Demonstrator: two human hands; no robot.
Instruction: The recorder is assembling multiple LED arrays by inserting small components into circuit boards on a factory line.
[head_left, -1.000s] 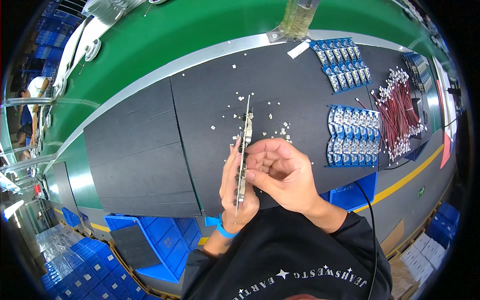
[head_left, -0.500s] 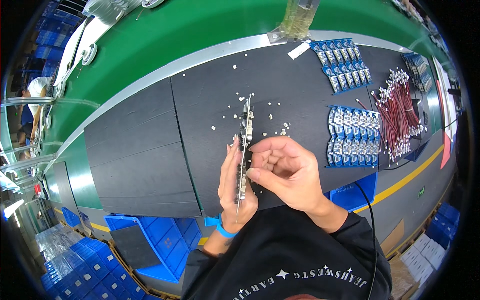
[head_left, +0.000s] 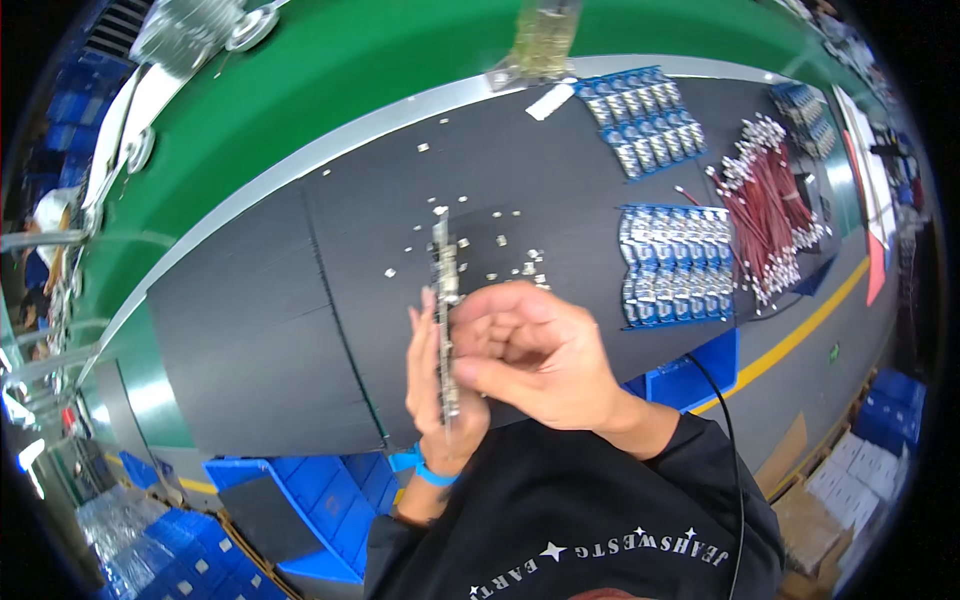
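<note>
A panel of circuit boards stands on edge in front of me, seen almost edge-on, with pale parts along its right face. My left hand supports it from the left, fingers stretched along the back; a blue band circles that wrist. On the panel's other side, my right hand is curled, its index finger and thumb close against the parts, tips apart. Whatever these fingers may hold is too small or hidden to make out. Small white pieces lie scattered on the dark mat beyond the panel.
Blue circuit board panels lie on the right, with more panels behind. Beside them sits a bundle of dark red wires with white ends. Blue crates stand below the dark table mat; a black cable hangs at right.
The whole view has shifted, so the table and boards appear further left and the picture is more blurred. Both hands keep nearly the same pose around the upright panel.
</note>
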